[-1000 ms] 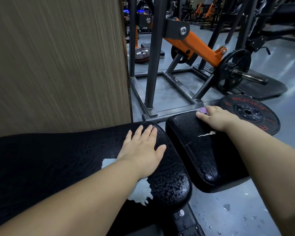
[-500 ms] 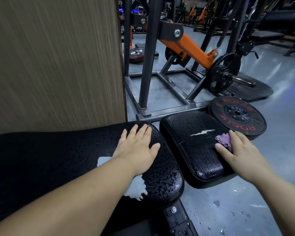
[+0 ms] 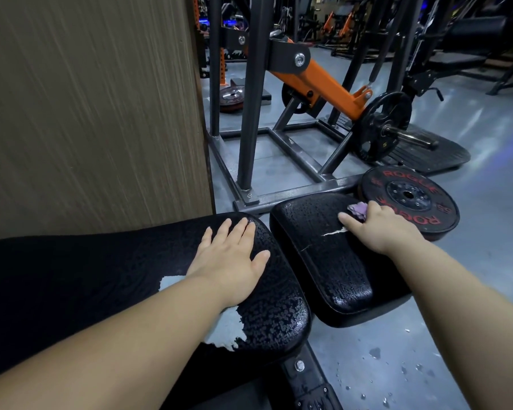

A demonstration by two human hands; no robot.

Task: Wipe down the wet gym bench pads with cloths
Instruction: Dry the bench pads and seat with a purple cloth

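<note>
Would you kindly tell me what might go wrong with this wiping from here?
1. The cloth in the right hand sits beside the tear in the small pad; it may snag and widen it.
2. The left hand leans flat on the wet long pad and might slide.
3. The drops on the floor could make footing slippery.

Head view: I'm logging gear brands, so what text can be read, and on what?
"ROGUE": red, twice, on the round black rubber weight plate on the floor.
"5": on the black spoked iron plate on the machine's bar.
Smaller marks on both: too blurred to read.
</note>
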